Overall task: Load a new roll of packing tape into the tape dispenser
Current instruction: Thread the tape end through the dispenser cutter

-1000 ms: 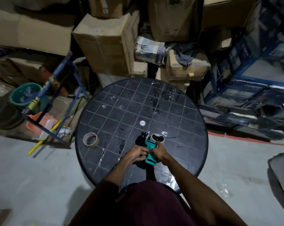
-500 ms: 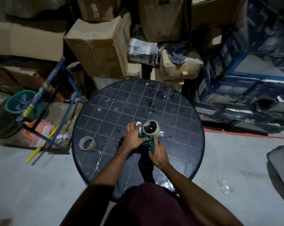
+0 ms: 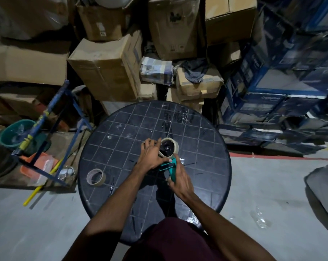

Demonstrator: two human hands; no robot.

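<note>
A teal tape dispenser (image 3: 170, 168) lies over the middle of a round dark table (image 3: 206, 166). My right hand (image 3: 180, 180) grips its handle from below. A tan tape roll (image 3: 175, 146) sits on the dispenser's dark hub at the far end. My left hand (image 3: 150, 154) covers the left side of that roll, fingers spread over its edge and the dispenser's frame. A second, thinner tape roll (image 3: 95, 177) lies flat on the table's left side, apart from both hands.
Stacked cardboard boxes (image 3: 110, 72) crowd the far side of the table, blue printed cartons (image 3: 272, 87) the right. A blue metal stand (image 3: 52, 113), a green bucket (image 3: 12, 132) and an orange tray (image 3: 39, 166) stand at the left. Bare concrete floor (image 3: 262, 185) flanks the table.
The dispenser moved from near my body out over the table's middle and turned so the roll faces up. My left hand shifted onto the roll's side; my right hand slid down the handle.
</note>
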